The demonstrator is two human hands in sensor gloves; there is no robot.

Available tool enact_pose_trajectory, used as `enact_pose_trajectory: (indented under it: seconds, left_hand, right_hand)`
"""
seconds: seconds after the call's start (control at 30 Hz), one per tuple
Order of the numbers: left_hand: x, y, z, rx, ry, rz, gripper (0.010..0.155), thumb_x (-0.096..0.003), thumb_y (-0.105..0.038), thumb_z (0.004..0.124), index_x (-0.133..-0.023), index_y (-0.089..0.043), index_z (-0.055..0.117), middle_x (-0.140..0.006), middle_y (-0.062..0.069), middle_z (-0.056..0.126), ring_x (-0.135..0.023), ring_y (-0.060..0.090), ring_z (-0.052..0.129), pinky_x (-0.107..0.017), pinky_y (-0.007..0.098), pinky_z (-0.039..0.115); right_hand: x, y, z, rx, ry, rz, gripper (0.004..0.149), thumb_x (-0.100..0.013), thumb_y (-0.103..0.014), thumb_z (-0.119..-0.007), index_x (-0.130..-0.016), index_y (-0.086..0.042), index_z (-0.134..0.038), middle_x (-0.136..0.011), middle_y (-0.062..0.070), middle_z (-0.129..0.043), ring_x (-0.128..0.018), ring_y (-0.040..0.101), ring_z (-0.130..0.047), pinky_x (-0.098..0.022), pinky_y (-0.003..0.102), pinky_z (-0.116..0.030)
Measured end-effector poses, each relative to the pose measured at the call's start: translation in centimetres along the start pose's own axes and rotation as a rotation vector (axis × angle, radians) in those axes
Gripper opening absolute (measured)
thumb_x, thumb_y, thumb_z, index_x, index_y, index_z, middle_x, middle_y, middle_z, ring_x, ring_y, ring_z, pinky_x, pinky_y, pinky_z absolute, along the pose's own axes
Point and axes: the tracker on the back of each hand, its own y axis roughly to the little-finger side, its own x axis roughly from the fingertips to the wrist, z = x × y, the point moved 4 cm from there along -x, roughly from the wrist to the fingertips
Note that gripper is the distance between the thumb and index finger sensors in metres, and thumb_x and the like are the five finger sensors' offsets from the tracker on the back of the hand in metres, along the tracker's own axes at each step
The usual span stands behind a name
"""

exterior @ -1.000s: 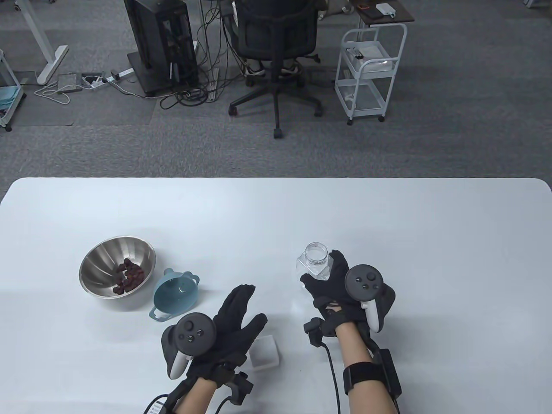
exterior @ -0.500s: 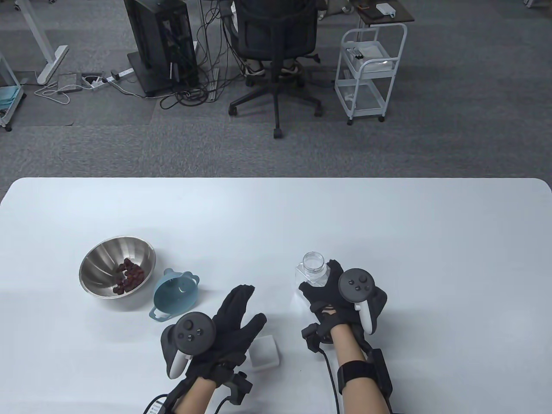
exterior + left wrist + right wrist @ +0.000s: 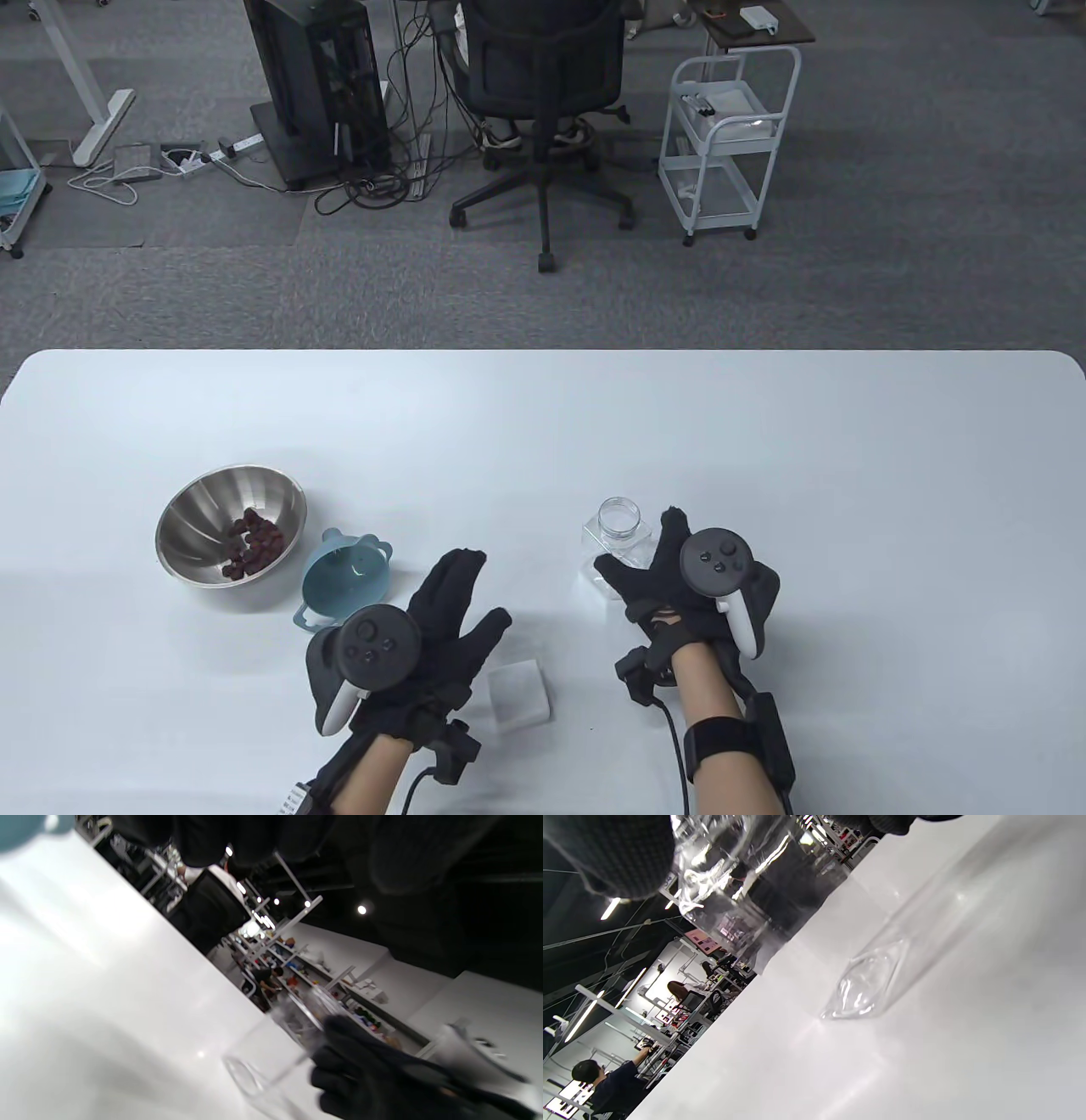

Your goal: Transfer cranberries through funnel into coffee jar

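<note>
A steel bowl (image 3: 199, 509) with dark red cranberries (image 3: 252, 543) stands at the left. A blue funnel (image 3: 346, 580) lies tipped beside it. The clear, lidless coffee jar (image 3: 617, 531) stands upright on the table and fills the top of the right wrist view (image 3: 729, 878). My right hand (image 3: 640, 543) is spread around the jar's near right side, thumb in front and fingers (image 3: 619, 853) beside it, not gripping. My left hand (image 3: 479, 590) is flat and empty, between the funnel and the jar. The left wrist view shows the jar (image 3: 271, 1052) and the right glove (image 3: 373, 1077).
A white square lid (image 3: 519, 692) lies on the table just right of my left wrist. The white table (image 3: 543, 407) stretches far behind the objects. A chair and cart stand on the floor beyond it.
The jar came down a little and toward me, then stayed put. My right hand has spread and slid right off it. My left hand has shifted slightly left, uncovering more of the lid.
</note>
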Motion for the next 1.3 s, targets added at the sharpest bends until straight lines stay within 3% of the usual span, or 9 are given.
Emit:
enact_pose_trajectory:
  seconds: [0.2, 0.37, 0.53, 0.67, 0.97, 1.1, 1.3]
  left_hand:
    - [-1.2, 1.6, -3.9, -0.318, -0.052, -0.100, 0.068, -0.0541, -0.041, 0.077, -0.113, -0.022, 0.050, -0.121, 0.012, 0.050, -0.109, 0.045, 0.062, -0.078, 0.058, 0.057]
    - [-2.8, 5.3, -6.3, -0.541, -0.047, -0.293, 0.066, -0.0536, -0.032, 0.080, -0.112, -0.024, 0.051, -0.121, 0.010, 0.051, -0.110, 0.042, 0.062, -0.079, 0.057, 0.056]
    - [-3.7, 8.5, -6.1, -0.688, 0.004, -0.403, 0.063, -0.0526, -0.032, 0.082, -0.110, -0.027, 0.056, -0.118, 0.007, 0.058, -0.107, 0.038, 0.070, -0.078, 0.053, 0.060]
    - [-4.2, 9.4, -5.1, -0.820, 0.018, -0.431, 0.060, -0.0523, -0.033, 0.082, -0.108, -0.028, 0.061, -0.116, 0.004, 0.065, -0.104, 0.035, 0.078, -0.076, 0.051, 0.065]
    - [-4.7, 7.8, -4.0, -1.076, -0.111, -0.378, 0.043, -0.0495, -0.034, 0.085, -0.092, -0.032, 0.081, -0.094, -0.001, 0.091, -0.073, 0.023, 0.102, -0.062, 0.041, 0.081]
    - [-5.0, 7.0, -3.8, -1.158, -0.120, -0.352, 0.042, -0.0483, -0.037, 0.086, -0.089, -0.029, 0.085, -0.086, 0.002, 0.097, -0.061, 0.020, 0.108, -0.054, 0.037, 0.087]
    - [-5.6, 5.7, -5.8, -1.044, -0.107, -0.387, 0.040, -0.0490, -0.038, 0.084, -0.086, -0.026, 0.089, -0.075, 0.003, 0.102, -0.048, 0.016, 0.112, -0.044, 0.034, 0.091]
  right_hand:
    - [2.1, -1.1, 4.0, 0.018, 0.034, 0.137, 0.100, -0.040, -0.065, -0.084, -0.105, -0.008, -0.035, -0.113, 0.020, -0.048, -0.100, 0.049, -0.056, -0.068, 0.058, -0.055]
    - [4.9, -1.6, 6.1, 0.010, -0.025, 0.262, 0.100, -0.040, -0.067, -0.083, -0.106, -0.008, -0.036, -0.113, 0.020, -0.051, -0.100, 0.048, -0.058, -0.068, 0.058, -0.056]
    - [7.1, -0.6, 6.6, -0.041, -0.058, 0.318, 0.099, -0.041, -0.066, -0.083, -0.106, -0.008, -0.037, -0.113, 0.020, -0.051, -0.100, 0.048, -0.057, -0.068, 0.058, -0.056]
    - [8.0, 0.6, 6.3, -0.046, -0.063, 0.324, 0.099, -0.041, -0.065, -0.083, -0.106, -0.008, -0.037, -0.113, 0.020, -0.051, -0.100, 0.048, -0.057, -0.068, 0.058, -0.056]
    - [9.0, 2.1, 6.0, -0.091, -0.043, 0.323, 0.098, -0.041, -0.064, -0.083, -0.106, -0.008, -0.036, -0.112, 0.020, -0.051, -0.100, 0.047, -0.058, -0.068, 0.057, -0.056]
    - [9.3, 2.1, 5.5, -0.069, -0.041, 0.325, 0.098, -0.040, -0.064, -0.083, -0.105, -0.008, -0.036, -0.112, 0.019, -0.051, -0.100, 0.047, -0.059, -0.068, 0.057, -0.057]
    - [9.2, 2.2, 5.3, -0.087, -0.051, 0.324, 0.097, -0.041, -0.063, -0.083, -0.105, -0.008, -0.036, -0.112, 0.019, -0.052, -0.100, 0.045, -0.060, -0.068, 0.056, -0.057]
